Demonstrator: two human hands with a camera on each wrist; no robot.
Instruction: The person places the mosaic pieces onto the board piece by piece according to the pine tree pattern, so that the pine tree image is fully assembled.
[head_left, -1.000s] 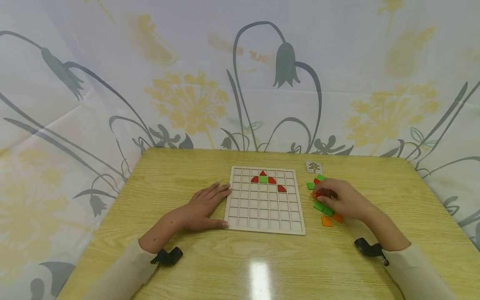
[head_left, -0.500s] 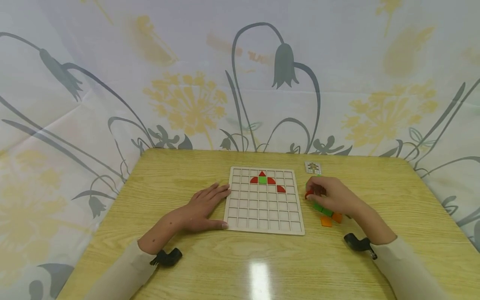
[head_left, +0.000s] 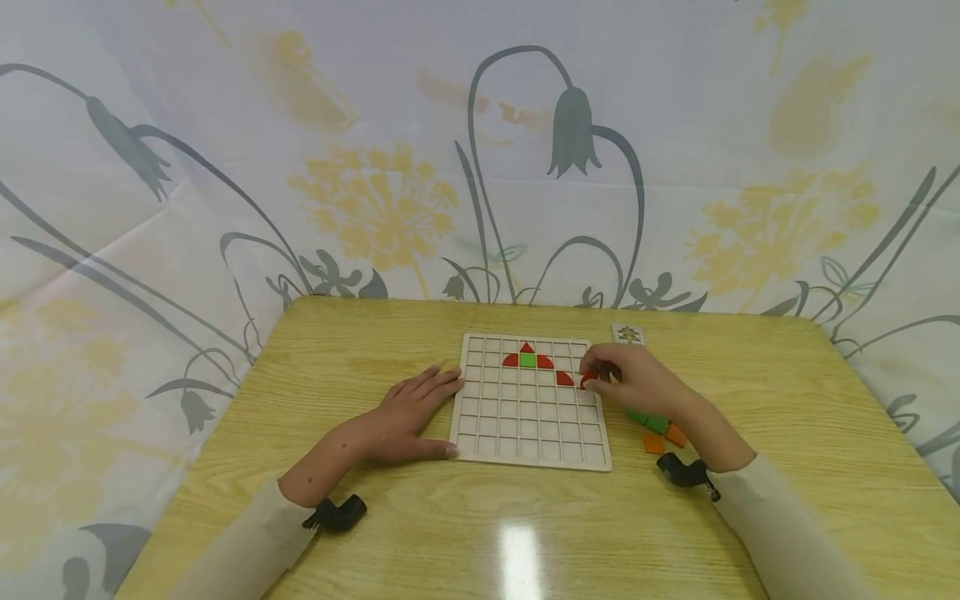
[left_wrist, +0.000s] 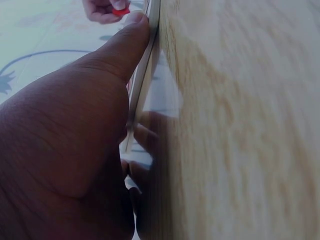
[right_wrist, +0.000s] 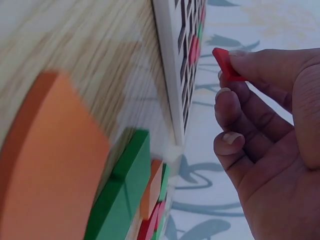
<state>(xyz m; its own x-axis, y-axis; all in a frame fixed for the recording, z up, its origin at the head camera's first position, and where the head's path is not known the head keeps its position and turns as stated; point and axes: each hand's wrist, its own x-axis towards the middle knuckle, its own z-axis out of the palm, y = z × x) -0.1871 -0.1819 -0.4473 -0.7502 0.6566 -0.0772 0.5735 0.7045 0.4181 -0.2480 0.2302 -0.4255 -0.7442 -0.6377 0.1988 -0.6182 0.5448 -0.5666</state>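
My right hand [head_left: 637, 382] pinches a red tile [right_wrist: 229, 65] between thumb and fingertips, over the right side of a pale gridded board [head_left: 519, 412]. In the head view that red tile overlaps a cell just right of a red quarter-round tile [head_left: 564, 379] lying in the grid. Higher on the board, a red triangle [head_left: 527, 347] sits above a green square [head_left: 528, 361], which has a red quarter-round on each side. My left hand [head_left: 408, 417] lies spread on the table, its fingertips and thumb at the board's left edge.
Loose green tiles [head_left: 648, 421] and orange tiles [head_left: 654, 443] lie right of the board, partly under my right hand. A small card with a printed pattern [head_left: 627, 334] lies behind them. A flower-printed curtain [head_left: 390, 200] hangs at the table's [head_left: 420, 533] back edge.
My right hand has moved left from the pile of loose tiles to the board's right side, carrying the red tile. My left hand has stayed in place.
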